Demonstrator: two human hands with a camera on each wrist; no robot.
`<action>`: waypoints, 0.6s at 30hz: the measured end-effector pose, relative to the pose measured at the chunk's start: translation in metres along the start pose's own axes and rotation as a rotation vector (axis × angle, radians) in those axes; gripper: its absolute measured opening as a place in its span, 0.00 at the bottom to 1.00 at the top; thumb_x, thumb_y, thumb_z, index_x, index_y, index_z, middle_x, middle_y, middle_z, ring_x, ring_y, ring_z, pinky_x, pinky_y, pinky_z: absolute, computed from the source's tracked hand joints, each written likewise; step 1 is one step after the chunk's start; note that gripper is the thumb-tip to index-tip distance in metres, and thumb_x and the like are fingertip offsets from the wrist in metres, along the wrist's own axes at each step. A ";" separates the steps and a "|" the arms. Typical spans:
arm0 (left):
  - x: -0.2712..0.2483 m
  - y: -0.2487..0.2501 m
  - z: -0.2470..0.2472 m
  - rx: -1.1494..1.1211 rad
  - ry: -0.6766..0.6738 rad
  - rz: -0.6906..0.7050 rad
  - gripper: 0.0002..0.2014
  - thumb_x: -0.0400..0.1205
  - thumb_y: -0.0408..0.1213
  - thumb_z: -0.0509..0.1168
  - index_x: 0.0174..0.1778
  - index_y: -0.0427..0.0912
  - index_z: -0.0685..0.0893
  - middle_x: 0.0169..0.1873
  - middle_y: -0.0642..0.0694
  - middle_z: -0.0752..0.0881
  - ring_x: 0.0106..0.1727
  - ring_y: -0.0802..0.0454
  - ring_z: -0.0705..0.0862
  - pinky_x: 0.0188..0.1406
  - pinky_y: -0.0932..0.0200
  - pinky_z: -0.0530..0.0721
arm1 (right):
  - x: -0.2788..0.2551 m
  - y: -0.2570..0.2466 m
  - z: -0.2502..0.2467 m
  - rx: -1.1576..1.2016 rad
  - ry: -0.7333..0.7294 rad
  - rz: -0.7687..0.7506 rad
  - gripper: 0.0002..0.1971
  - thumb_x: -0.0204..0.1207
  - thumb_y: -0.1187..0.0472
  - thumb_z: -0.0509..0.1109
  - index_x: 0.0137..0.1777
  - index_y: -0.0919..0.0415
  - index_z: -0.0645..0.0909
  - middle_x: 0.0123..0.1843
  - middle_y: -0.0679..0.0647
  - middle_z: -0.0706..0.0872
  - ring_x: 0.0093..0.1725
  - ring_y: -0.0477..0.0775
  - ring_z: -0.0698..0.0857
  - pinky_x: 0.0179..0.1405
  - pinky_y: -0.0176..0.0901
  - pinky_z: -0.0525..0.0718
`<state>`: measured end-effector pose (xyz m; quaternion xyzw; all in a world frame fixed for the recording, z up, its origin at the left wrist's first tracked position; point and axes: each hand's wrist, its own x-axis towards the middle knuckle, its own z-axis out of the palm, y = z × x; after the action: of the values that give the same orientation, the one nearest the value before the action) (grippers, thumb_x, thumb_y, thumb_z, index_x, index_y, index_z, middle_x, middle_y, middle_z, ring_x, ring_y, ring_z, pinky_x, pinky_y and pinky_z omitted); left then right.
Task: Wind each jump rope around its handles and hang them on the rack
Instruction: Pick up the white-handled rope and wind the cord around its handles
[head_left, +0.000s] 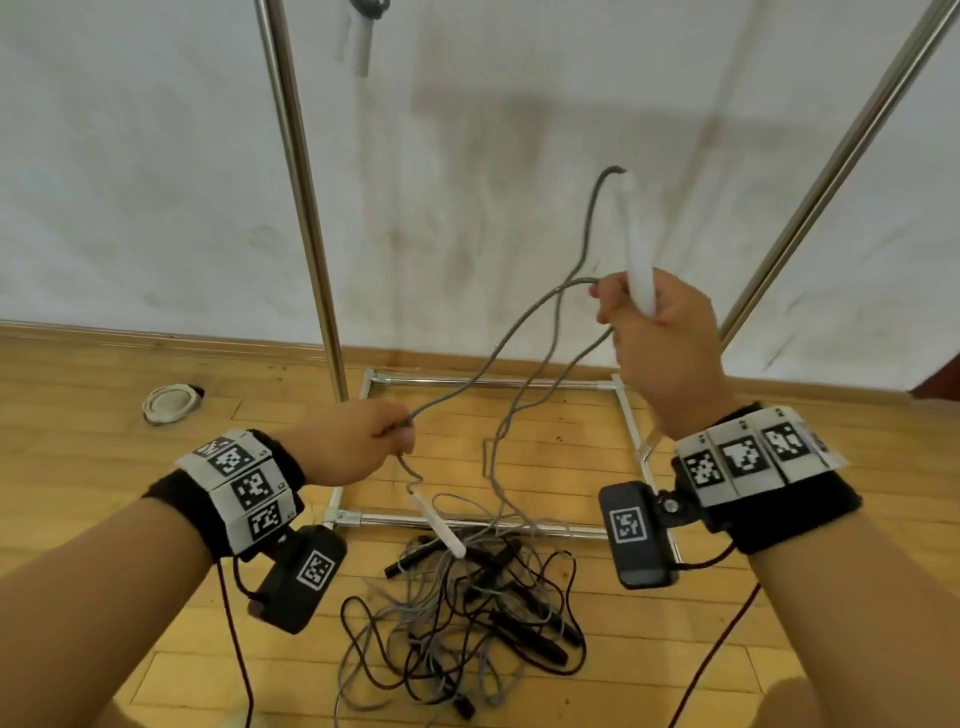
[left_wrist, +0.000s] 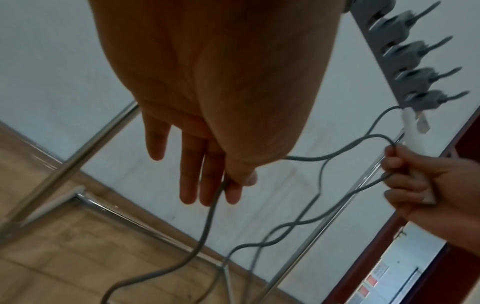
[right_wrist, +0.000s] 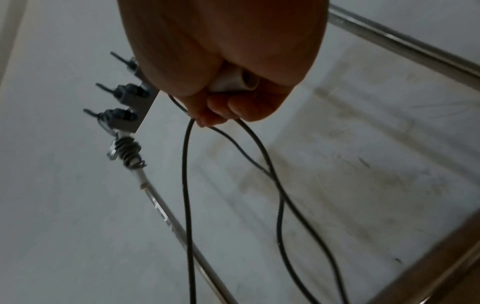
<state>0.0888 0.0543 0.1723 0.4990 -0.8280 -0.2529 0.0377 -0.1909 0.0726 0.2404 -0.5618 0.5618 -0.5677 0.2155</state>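
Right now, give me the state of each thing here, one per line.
Right hand: grips white handle, upright, plus gray cord loops.
Left hand: pinches gray cord.
Second white handle: dangling over the pile.
Rope pile: tangled on floor.
Wound rope: hung on rack.

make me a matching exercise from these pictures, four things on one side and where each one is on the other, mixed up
Things:
1. white handle
2. grey rope
3. second white handle
4. black jump ropes

Places:
A. tangled on the wooden floor
B. gripped upright in the right hand
C. dangling below the left hand
D. pinched in the left hand

Pairs: 1-B, 2-D, 3-C, 4-A
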 end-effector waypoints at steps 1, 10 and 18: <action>0.001 -0.005 0.001 0.000 -0.008 -0.012 0.13 0.90 0.43 0.55 0.43 0.52 0.81 0.39 0.55 0.83 0.42 0.57 0.81 0.42 0.61 0.77 | 0.003 0.003 -0.005 0.003 -0.004 0.004 0.09 0.82 0.57 0.70 0.39 0.49 0.86 0.33 0.47 0.85 0.26 0.42 0.76 0.27 0.37 0.75; 0.010 0.006 -0.002 -0.209 0.125 0.097 0.14 0.90 0.44 0.53 0.41 0.51 0.80 0.30 0.51 0.87 0.33 0.60 0.86 0.39 0.60 0.83 | -0.008 0.028 0.019 -0.199 -0.204 -0.014 0.09 0.81 0.57 0.71 0.57 0.42 0.84 0.54 0.43 0.85 0.45 0.35 0.83 0.44 0.33 0.78; 0.013 0.024 -0.008 -0.313 0.241 0.221 0.12 0.87 0.47 0.60 0.43 0.51 0.86 0.25 0.56 0.81 0.25 0.63 0.76 0.27 0.69 0.75 | -0.027 0.023 0.053 -0.212 -0.627 -0.008 0.07 0.82 0.52 0.69 0.50 0.53 0.85 0.39 0.57 0.87 0.31 0.55 0.82 0.34 0.59 0.86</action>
<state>0.0654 0.0491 0.1874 0.4200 -0.8179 -0.3110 0.2408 -0.1458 0.0687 0.1961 -0.7306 0.5219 -0.3065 0.3159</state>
